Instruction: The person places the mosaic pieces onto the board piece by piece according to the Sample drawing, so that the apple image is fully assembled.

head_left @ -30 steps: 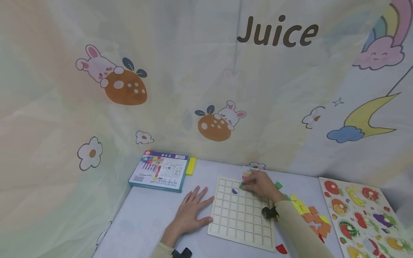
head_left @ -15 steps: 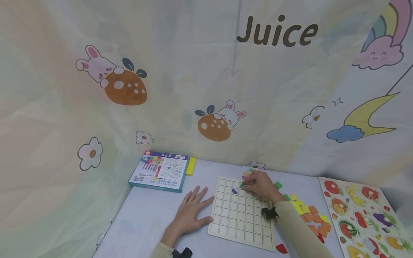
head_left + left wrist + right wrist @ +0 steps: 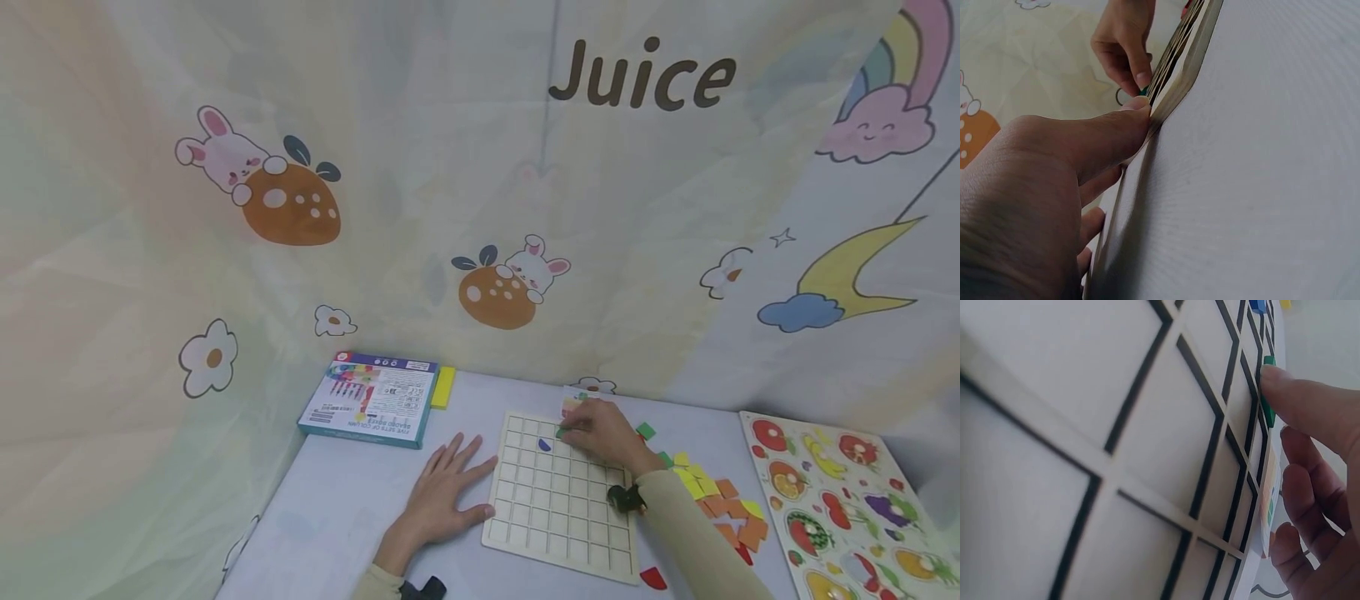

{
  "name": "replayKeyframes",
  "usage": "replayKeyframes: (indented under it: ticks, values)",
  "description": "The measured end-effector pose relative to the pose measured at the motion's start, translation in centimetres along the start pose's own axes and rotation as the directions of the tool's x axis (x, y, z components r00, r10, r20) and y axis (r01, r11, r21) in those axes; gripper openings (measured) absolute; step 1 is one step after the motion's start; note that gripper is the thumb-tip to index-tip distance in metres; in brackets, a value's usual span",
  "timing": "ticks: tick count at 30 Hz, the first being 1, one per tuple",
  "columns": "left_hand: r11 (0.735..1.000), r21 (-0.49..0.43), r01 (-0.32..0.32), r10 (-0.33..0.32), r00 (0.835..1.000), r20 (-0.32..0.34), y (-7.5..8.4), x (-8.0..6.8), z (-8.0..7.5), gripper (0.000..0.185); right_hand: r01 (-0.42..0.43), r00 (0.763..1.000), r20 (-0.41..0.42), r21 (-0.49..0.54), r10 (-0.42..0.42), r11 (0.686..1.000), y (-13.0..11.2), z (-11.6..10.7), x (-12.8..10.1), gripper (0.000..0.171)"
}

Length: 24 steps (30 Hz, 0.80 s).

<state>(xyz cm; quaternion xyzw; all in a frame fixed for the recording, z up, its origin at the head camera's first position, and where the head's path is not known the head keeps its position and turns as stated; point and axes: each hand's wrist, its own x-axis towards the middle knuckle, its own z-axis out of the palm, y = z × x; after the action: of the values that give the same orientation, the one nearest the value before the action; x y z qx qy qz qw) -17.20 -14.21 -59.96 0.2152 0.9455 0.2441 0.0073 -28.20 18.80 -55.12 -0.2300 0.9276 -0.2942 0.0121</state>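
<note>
A pale wooden board (image 3: pixel 555 508) with a grid of square cells lies on the table. My right hand (image 3: pixel 606 435) is at its far side, pinching a small green piece (image 3: pixel 1269 403) at the grid; whether the piece sits in a cell I cannot tell. One cell to the left lies a blue rounded piece (image 3: pixel 544 445). Spread flat on the table, my left hand (image 3: pixel 441 493) has its thumb and a fingertip at the board's left edge. In the left wrist view, that thumb (image 3: pixel 1110 134) touches the board's rim (image 3: pixel 1185 75).
Loose yellow, orange and green pieces (image 3: pixel 712 492) lie right of the board, with a red quarter-round piece (image 3: pixel 653 578) nearer. A fruit puzzle board (image 3: pixel 840 508) stands far right. A flat box (image 3: pixel 372 398) lies back left beside a yellow strip (image 3: pixel 443 387). Behind the grid is a small picture card (image 3: pixel 572 402).
</note>
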Motion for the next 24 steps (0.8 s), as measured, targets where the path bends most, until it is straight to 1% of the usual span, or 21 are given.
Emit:
replayKeyframes:
  ticks: [3,7,11,15,17,20,22,24]
  values:
    - [1.0,-0.002,0.001,-0.001,1.0,0.001,0.0,0.1,0.0,0.075,0.018,1.0,0.006,0.003,-0.018,1.0,0.1,-0.2,-0.1,0.013]
    - [1.0,-0.006,0.0,0.0,1.0,0.005,0.0,0.2,0.2,0.075,-0.018,0.999,-0.036,0.025,0.019,1.0,0.5,-0.6,-0.5,0.017]
    - [1.0,-0.004,0.004,-0.004,1.0,0.012,0.1,0.2,0.4,0.075,-0.109,0.99,-0.078,0.091,0.116,0.99,2.4,-2.1,-1.5,0.021]
    - [1.0,0.001,-0.001,0.001,1.0,0.008,0.0,0.1,0.4,0.075,-0.194,0.976,-0.084,0.07,0.2,0.978,5.2,-4.1,-3.2,0.03]
    - [1.0,0.004,-0.002,0.002,1.0,0.003,-0.1,0.0,0.3,0.074,-0.226,0.971,-0.063,0.049,0.229,0.973,6.4,-4.8,-4.1,0.033]
    - [1.0,0.011,0.002,-0.002,1.0,-0.002,-0.2,-0.1,0.3,0.074,-0.257,0.966,-0.006,0.018,0.257,0.966,7.9,-5.5,-5.2,0.035]
    - [1.0,0.012,0.007,-0.007,1.0,0.0,-0.1,-0.1,0.3,0.074,-0.268,0.963,0.032,0.01,0.268,0.963,8.5,-5.9,-5.6,0.033]
    - [1.0,0.001,0.009,-0.009,1.0,0.005,0.0,0.0,0.3,0.074,-0.275,0.96,0.052,0.003,0.275,0.961,8.9,-6.1,-5.9,0.03]
